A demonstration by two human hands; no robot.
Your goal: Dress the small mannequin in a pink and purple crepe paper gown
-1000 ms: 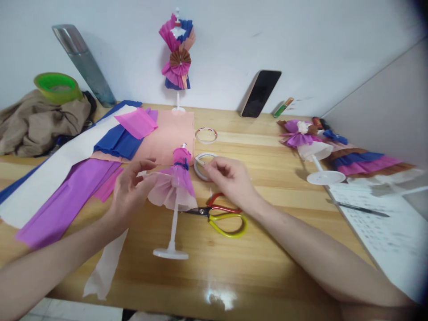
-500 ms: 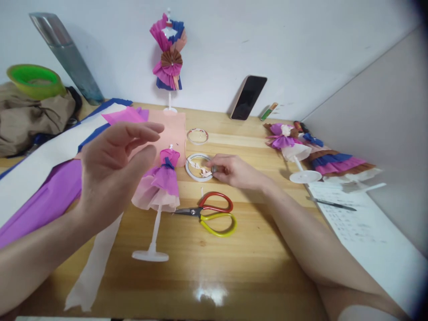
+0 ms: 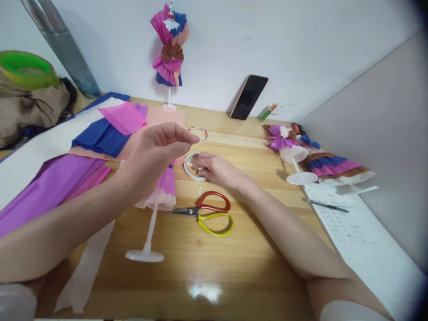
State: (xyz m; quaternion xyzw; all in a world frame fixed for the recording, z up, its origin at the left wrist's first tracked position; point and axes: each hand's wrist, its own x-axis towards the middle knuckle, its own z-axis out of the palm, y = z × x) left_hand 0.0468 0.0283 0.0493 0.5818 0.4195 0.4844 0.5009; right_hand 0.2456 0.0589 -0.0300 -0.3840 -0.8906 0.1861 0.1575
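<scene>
My left hand (image 3: 163,149) is raised over the small dress form, thumb and forefinger pinched; anything between them is too small to make out. Behind it, a doll-sized pink and purple crepe paper dress (image 3: 164,187) lies on its white stand (image 3: 147,249), the upper part hidden. My right hand (image 3: 217,169) reaches into a white tape roll (image 3: 191,174) lying flat, with curled fingertips over the scraps inside. What those fingertips hold is hidden. Scissors (image 3: 191,211) with one red and one yellow handle lie just below, blades towards the skirt.
Crepe paper sheets (image 3: 50,191) cover the left side. Another dressed stand (image 3: 172,53) is at the wall, near a leaning phone (image 3: 249,97). More paper dresses (image 3: 336,162) lie at right beside a pen (image 3: 327,205) on written paper. A bottle (image 3: 63,49) stands at back left.
My left hand has moved right towards the tape roll, its thumb and forefinger closing together. My right hand has shifted slightly left, further into the roll. The view has moved a little.
</scene>
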